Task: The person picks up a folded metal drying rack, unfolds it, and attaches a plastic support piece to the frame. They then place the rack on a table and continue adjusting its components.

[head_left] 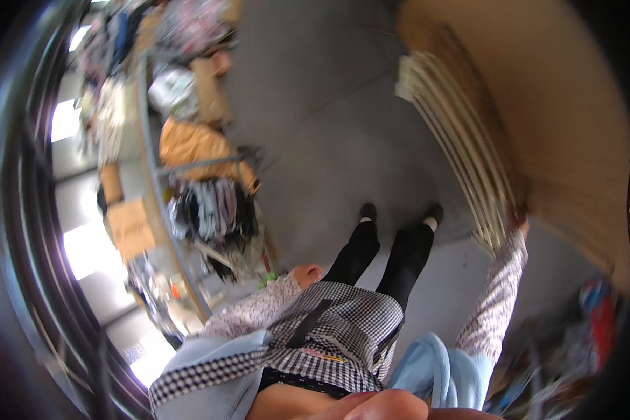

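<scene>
At the right, my right hand [519, 222] is at the near end of a stack of long, thin cream panels [462, 140]. It appears closed on the stack's edge, though its fingers are partly hidden and blurred. The panels lie side by side along a large brown cardboard surface [574, 119]. My left hand [306, 274] hangs by my left hip, beside my black-and-white checked apron [357, 308]. Its fingers look loosely curled, and nothing shows in them.
On the left runs a grey metal rack [150, 140] with an orange-brown wrapped bundle [192, 143] and folded dark and grey cloths [213, 210]. Grey floor [308, 126] lies ahead of my feet. Plastic bags and a red item [602, 325] are heaped at the lower right.
</scene>
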`<state>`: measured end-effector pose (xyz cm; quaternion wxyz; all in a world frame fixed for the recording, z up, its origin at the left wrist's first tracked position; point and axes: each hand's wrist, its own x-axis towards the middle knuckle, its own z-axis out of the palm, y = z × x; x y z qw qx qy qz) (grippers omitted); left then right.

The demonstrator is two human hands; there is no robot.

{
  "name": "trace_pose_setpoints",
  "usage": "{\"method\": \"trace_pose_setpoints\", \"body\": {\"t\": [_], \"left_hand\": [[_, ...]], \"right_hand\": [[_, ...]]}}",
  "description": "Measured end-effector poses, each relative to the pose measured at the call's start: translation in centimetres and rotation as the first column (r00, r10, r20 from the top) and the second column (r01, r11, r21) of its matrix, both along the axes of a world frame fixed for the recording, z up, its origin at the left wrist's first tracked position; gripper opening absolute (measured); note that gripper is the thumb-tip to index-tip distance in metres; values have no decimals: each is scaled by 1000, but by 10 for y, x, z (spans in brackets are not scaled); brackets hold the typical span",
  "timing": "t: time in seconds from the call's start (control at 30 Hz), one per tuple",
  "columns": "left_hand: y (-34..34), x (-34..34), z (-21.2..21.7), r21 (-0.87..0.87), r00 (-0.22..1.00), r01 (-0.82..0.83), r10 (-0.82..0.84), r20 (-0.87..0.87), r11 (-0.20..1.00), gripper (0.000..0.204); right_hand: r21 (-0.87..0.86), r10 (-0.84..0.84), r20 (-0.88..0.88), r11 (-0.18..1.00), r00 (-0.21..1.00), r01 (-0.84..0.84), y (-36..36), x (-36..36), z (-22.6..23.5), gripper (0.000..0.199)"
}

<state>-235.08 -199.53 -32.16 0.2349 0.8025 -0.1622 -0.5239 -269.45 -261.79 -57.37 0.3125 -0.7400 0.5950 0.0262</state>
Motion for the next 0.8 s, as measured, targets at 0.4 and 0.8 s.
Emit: {"method": "trace_pose_setpoints", "body": {"t": [0.4,0.8], "left_hand": [[38,-112,119,296,788,-616,557,263,730,28],[1,-456,96,400,163,-913,969,188,76,39]], "right_hand": [[-203,465,53,871,884,-446,-12,147,89,43],[250,847,288,384,447,-889,153,349,184,39]]}}
